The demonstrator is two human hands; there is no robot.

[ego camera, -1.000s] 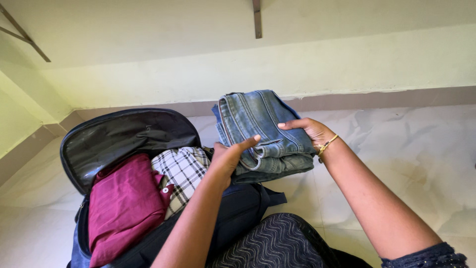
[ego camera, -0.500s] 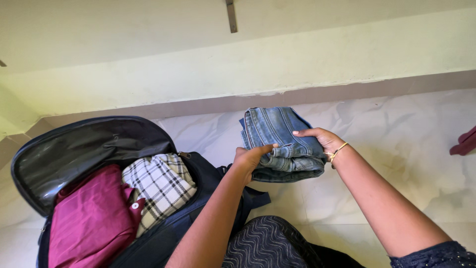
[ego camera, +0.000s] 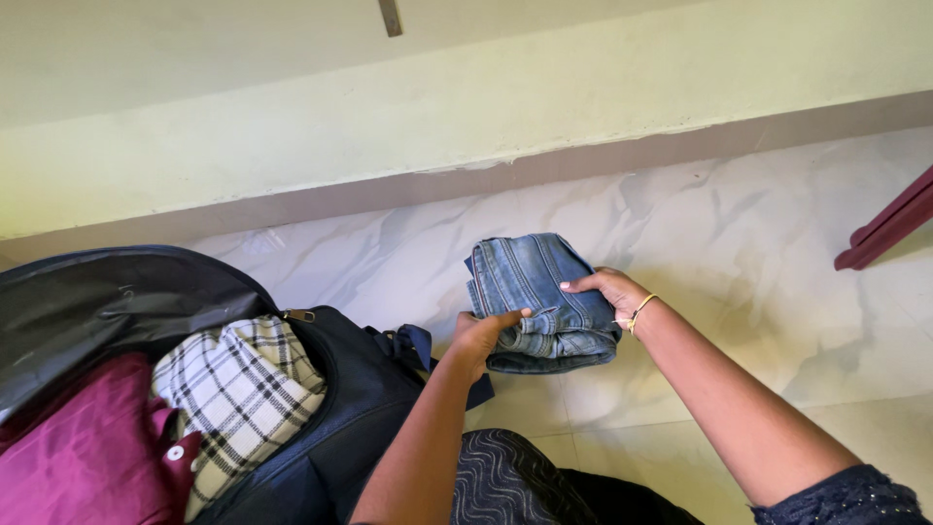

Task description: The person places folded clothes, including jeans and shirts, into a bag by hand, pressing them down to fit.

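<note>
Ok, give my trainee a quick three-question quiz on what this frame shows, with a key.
1. True or false: both the left hand and the right hand grip the folded blue jeans.
2. Which garment in the open dark backpack lies nearer the jeans? A) maroon shirt B) black-and-white checked shirt
3. Fill in: the right wrist wears a thin gold ____.

Key: 1 true; 2 B; 3 bangle.
</note>
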